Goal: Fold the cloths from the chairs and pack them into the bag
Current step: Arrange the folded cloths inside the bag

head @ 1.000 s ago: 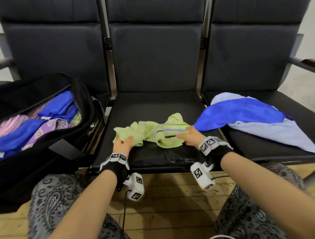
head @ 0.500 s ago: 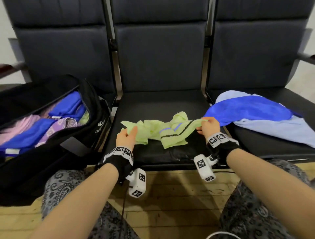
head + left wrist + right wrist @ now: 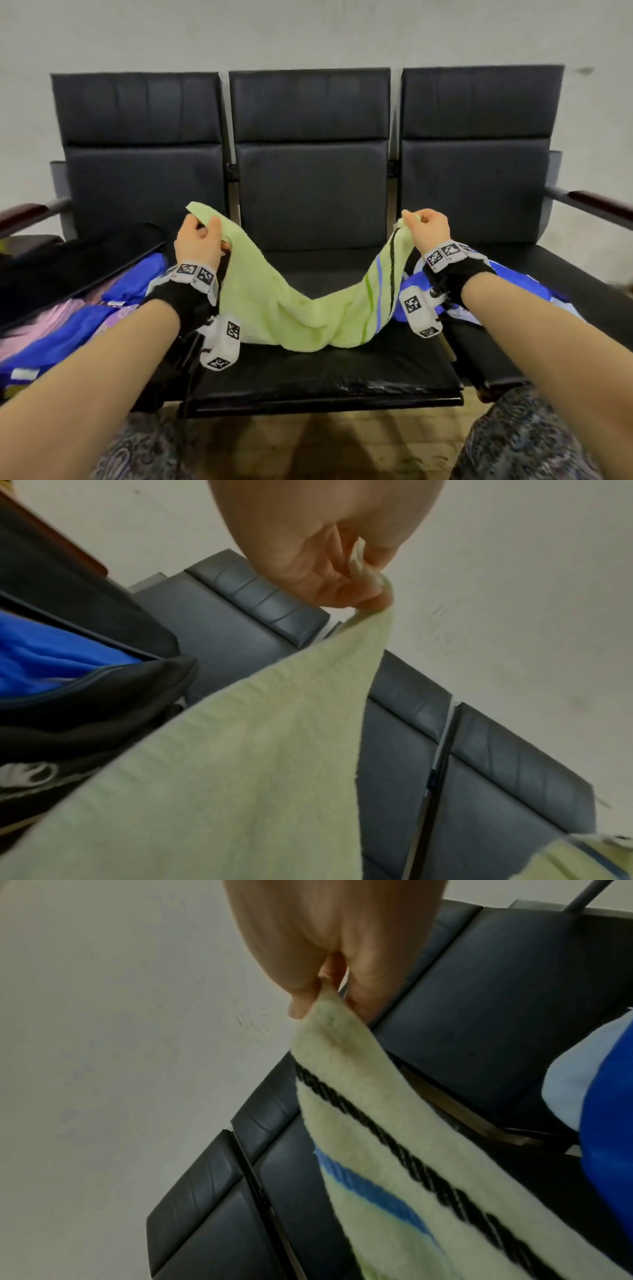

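A light green towel (image 3: 301, 308) with black, blue and green stripes near one end hangs spread between my hands above the middle chair seat (image 3: 325, 373). Its sagging middle still touches the seat. My left hand (image 3: 198, 236) pinches one upper corner of the green towel (image 3: 274, 750), as the left wrist view (image 3: 359, 588) shows. My right hand (image 3: 426, 228) pinches the striped corner of the green towel (image 3: 359, 1123) between thumb and fingers (image 3: 308, 996). The open black bag (image 3: 85, 260) stands on the left chair with blue, pink and patterned cloths inside.
A bright blue cloth (image 3: 507, 274) over a pale blue one lies on the right chair, partly hidden behind my right wrist. Three black chairs stand against a grey wall, with wooden armrests (image 3: 596, 202) at both ends. Wooden floor and my patterned trousers lie below.
Both hands have risen and moved apart, lifting the crumpled green towel off the seat and stretching it out by two corners. The head view has tilted up.
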`<state>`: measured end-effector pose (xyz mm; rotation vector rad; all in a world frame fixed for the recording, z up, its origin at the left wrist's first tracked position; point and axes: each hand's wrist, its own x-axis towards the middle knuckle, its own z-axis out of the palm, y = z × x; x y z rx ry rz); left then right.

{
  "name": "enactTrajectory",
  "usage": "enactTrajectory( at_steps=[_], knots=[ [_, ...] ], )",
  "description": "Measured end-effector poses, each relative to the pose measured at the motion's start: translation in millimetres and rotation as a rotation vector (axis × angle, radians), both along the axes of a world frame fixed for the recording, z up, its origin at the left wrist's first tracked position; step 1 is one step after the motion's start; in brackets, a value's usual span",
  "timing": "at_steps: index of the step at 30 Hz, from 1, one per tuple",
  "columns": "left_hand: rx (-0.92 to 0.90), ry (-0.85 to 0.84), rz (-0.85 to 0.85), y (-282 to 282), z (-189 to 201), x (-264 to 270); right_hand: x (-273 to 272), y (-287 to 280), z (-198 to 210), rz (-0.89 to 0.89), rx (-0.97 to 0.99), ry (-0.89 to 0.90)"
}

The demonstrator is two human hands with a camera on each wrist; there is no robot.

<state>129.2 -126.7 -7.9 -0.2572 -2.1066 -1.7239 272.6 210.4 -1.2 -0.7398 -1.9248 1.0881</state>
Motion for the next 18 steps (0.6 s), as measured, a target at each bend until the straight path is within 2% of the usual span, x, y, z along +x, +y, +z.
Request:
enactTrajectory(
  at_steps=[4, 7, 10, 13, 16, 18],
  knots=[
    [-0.018, 0.064, -0.037, 12.1, 21.5, 18.1, -2.5, -7.0, 12.8, 0.005, -0.029, 0.090],
    [-0.065, 0.024, 0.024, 15.1, 12.2, 24.6, 2.2, -11.4, -3.1, -0.015, -0.037, 0.043],
    [-0.209, -0.146, -0.028, 18.7, -25.9, 30.5, 4.8, -12.9, -49.4, 0.047, -0.112, -0.088],
    [-0.360, -0.276, -0.171, 23.8, -69.7, 37.1, 7.1, -25.4, -93.6, 0.123, -0.150, -0.234],
    [-0.394, -0.353, -0.176, 29.7, -101.8, 40.5, 5.9, -38.5, -124.0, 0.123, -0.246, -0.203],
    [-0.355, -0.392, -0.176, 34.0, -118.0, 43.0, 4.2, -48.9, -137.2, 0.159, -0.321, -0.210]
  ],
)
